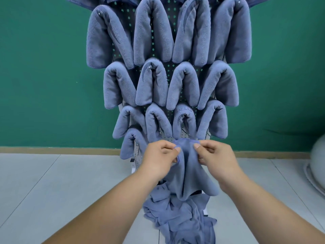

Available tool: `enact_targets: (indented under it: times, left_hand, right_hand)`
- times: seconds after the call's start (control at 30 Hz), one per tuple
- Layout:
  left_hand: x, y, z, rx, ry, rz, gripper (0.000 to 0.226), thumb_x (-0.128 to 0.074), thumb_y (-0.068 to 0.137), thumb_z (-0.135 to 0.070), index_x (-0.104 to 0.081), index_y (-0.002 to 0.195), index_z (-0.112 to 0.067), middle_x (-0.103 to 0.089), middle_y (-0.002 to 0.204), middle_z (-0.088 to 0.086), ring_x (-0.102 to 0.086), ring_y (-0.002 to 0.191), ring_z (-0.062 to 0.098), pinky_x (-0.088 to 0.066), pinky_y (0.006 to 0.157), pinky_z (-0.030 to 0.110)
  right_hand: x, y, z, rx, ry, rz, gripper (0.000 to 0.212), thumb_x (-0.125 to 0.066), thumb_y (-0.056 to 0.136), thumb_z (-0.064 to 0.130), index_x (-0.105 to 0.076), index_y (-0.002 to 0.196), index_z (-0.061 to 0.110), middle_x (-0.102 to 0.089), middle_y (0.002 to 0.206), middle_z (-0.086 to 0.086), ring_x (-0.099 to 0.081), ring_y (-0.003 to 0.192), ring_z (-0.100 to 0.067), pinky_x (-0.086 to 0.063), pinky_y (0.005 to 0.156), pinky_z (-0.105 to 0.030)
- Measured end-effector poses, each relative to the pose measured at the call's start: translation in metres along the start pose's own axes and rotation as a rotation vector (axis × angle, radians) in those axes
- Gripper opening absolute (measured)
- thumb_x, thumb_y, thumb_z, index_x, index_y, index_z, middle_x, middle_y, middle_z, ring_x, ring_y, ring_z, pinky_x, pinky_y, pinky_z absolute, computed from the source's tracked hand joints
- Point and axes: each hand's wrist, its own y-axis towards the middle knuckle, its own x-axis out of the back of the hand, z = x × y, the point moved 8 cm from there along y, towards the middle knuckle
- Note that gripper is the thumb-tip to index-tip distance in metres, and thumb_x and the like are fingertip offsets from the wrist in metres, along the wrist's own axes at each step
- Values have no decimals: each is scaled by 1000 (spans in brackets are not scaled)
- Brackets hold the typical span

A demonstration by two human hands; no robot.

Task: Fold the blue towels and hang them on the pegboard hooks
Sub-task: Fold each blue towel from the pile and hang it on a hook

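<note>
A folded blue towel [189,170] hangs between my two hands in front of the bottom row of the pegboard [168,67]. My left hand [159,156] pinches its upper left edge, and my right hand [214,155] pinches the upper right edge. The towel's top sits level with the lowest row, to the right of a hung towel [130,147]. Several folded blue towels [153,30] fill the rows of hooks above. A heap of loose blue towels [181,219] lies on the floor under my hands.
The pegboard stands on a white frame [134,166] against a green wall [44,76]. Grey floor tiles [52,191] spread to either side. A pale round object [318,166] sits at the right edge.
</note>
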Motion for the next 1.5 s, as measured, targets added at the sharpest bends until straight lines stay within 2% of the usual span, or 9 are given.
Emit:
enact_targets:
  times: [0.13, 0.23, 0.4, 0.53, 0.77, 0.93, 1.1, 1.3, 1.5]
  left_hand:
    - [-15, -7, 2, -23, -32, 7, 9, -76, 96, -16, -77, 88, -19, -72, 76, 5, -66, 66, 15, -57, 66, 32]
    - [-15, -10, 5, -18, -66, -29, 5, -77, 95, -16, -79, 92, -19, -71, 74, 0, -63, 61, 10, -57, 63, 28]
    - [-11, -11, 4, -20, -59, -43, 3, -77, 96, -21, -80, 97, -23, -78, 86, 3, -69, 71, 8, -61, 73, 28]
    - [-14, -15, 2, -24, -20, -10, 4, -77, 96, -19, -79, 99, -19, -79, 81, 4, -71, 71, 8, -56, 69, 23]
    - [-17, -18, 1, -17, -79, 28, 5, -74, 98, -13, -78, 96, -13, -80, 84, 4, -75, 75, 10, -51, 65, 15]
    - [-17, -16, -1, 13, -68, 57, 20, -61, 102, -9, -79, 100, -18, -81, 91, 4, -77, 89, 16, -61, 77, 29]
    - [-22, -14, -8, -8, -40, 174, 21, -55, 101, -2, -71, 107, -15, -81, 97, 8, -78, 90, 23, -57, 77, 31]
    - [1, 1, 14, -43, 546, 130, 22, -66, 95, -25, -59, 115, -30, -76, 80, -8, -72, 75, 16, -59, 73, 32]
    - [24, 7, -6, -242, 1125, 2, 15, -57, 101, -41, -62, 113, -34, -71, 101, -6, -67, 98, 27, -58, 80, 41]
  right_hand:
    - [-13, -10, 7, 95, -119, 21, 14, -74, 98, 19, -83, 92, 28, -79, 83, 13, -70, 72, -2, -63, 84, -45]
    - [-14, -11, 5, 103, -173, 25, 14, -74, 98, 24, -83, 95, 34, -80, 86, 16, -76, 82, -8, -63, 84, -48]
    - [-12, -17, 16, 168, -325, -8, 23, -74, 97, 22, -78, 84, 41, -77, 78, 23, -75, 73, -5, -63, 78, -40]
    - [-11, -22, 23, 223, -446, -67, 15, -75, 96, 23, -82, 91, 36, -78, 83, 19, -72, 74, -1, -59, 75, -31]
    - [-17, -25, 24, 333, -585, -85, 10, -72, 96, 29, -81, 97, 34, -70, 89, 11, -69, 80, -13, -58, 75, -40]
    - [-20, -30, 26, 353, -622, -65, 19, -76, 88, 40, -78, 106, 33, -64, 91, 11, -64, 84, -13, -56, 76, -38]
    - [-5, -19, 22, 235, -500, -85, 11, -86, 83, 39, -76, 86, 34, -73, 83, 18, -67, 76, -2, -57, 75, -31]
    - [12, -4, 17, 181, -414, -59, 7, -79, 93, 29, -79, 87, 32, -75, 81, 23, -69, 75, 2, -54, 74, -24]
    - [40, 7, 18, 240, -653, -82, 9, -72, 99, 29, -80, 95, 25, -76, 90, 10, -70, 84, -17, -55, 78, -34]
